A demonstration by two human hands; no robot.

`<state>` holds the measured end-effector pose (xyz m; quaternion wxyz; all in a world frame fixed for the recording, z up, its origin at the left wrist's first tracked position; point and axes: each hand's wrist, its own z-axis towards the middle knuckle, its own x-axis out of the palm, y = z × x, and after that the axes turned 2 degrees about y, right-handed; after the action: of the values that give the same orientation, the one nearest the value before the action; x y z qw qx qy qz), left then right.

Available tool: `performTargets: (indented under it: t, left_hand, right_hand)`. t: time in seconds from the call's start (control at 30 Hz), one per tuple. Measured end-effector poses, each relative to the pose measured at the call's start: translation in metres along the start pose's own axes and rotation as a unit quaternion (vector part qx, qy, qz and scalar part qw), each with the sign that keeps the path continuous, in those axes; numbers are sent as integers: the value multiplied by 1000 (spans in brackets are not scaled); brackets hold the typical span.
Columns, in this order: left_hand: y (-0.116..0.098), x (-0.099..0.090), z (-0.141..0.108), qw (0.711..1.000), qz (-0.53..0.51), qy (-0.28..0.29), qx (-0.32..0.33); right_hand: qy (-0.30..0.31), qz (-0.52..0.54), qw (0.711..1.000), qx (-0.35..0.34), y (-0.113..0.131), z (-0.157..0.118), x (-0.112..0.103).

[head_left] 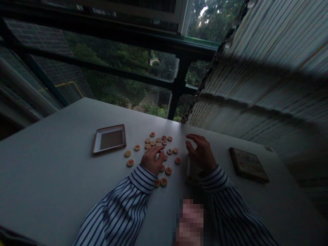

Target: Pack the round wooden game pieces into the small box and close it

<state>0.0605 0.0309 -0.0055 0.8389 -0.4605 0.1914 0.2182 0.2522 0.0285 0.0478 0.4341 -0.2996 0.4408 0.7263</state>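
Observation:
Round wooden Chinese chess pieces (168, 171) lie loosely over the middle of the white table. Some show red characters, one a dark mark, and others are blank side up. Over the left part of this group is my left hand (153, 160), its fingers curved and its thumb apart from the index finger. It hides some pieces; I see nothing held. To the right, my right hand (202, 152) hovers with thumb and index finger parted and nothing visible between them. Below it stands a shallow box (192, 176), partly covered by the hand and sleeve; its contents are too dark to make out.
An open shallow tray or lid (124, 138) with a reddish-brown rim rests on the table (64, 164) at left. A flat box with a decorated top (249, 164) lies at right. Windows border the far edge, and a pale slatted blind or curtain (256, 78) hangs at right.

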Motion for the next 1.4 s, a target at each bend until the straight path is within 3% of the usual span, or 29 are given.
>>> performTargets:
  t: [0.1,0.4,0.77,1.4]
  left_hand:
    - [1,1,-1,1000,5,-3,5]
    - [3,2,-1,1000,1,2,16]
    - [2,2,-1,1000,6,8,20]
    - [5,5,-2,998,16,15,52]
  right_hand:
    - [-15,1,1000,-1,-2,0,-1]
    - [107,-93,989,-34,5,-9,26]
    - [183,-114,975,-51,7,-10,30]
    - [201,-146,967,-48,13,-8,28]
